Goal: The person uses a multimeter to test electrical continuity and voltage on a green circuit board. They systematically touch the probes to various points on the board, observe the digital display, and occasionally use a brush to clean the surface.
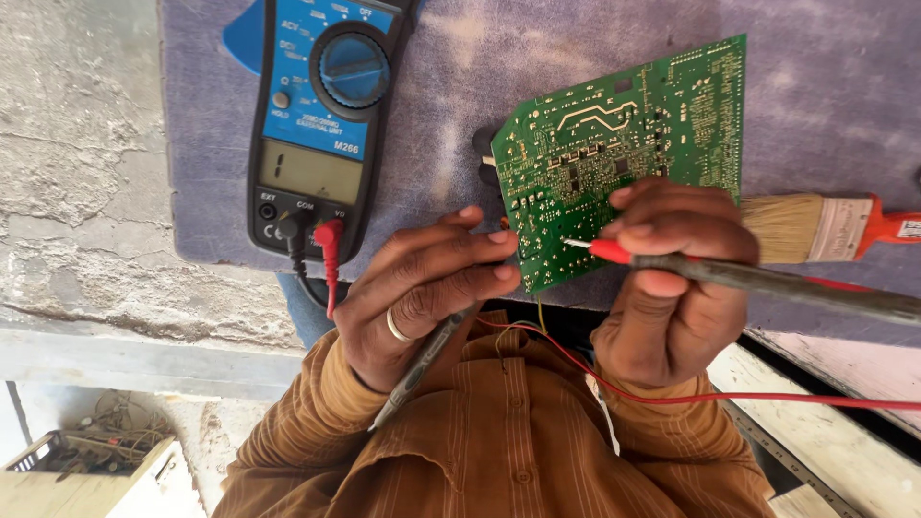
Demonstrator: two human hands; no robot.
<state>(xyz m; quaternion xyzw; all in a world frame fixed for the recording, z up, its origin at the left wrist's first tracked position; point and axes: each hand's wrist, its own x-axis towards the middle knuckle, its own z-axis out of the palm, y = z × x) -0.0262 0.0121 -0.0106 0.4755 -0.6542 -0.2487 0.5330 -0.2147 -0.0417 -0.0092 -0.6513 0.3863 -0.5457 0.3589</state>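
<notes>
Probing the green circuit board (624, 144): red probe (614, 251) is gripped by the right hand (672, 278), black probe (422, 360) by the left hand (422, 288); tips should be kept steady on the solder pads.

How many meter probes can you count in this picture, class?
2. The red probe is in the right hand, its tip on the green circuit board. A dark probe runs under the left hand. None seems hidden.

Purple-grey cloth-covered bench (825, 86) w/ blue clamp meter (321, 125) & paintbrush (825, 228) lying on it.
</notes>
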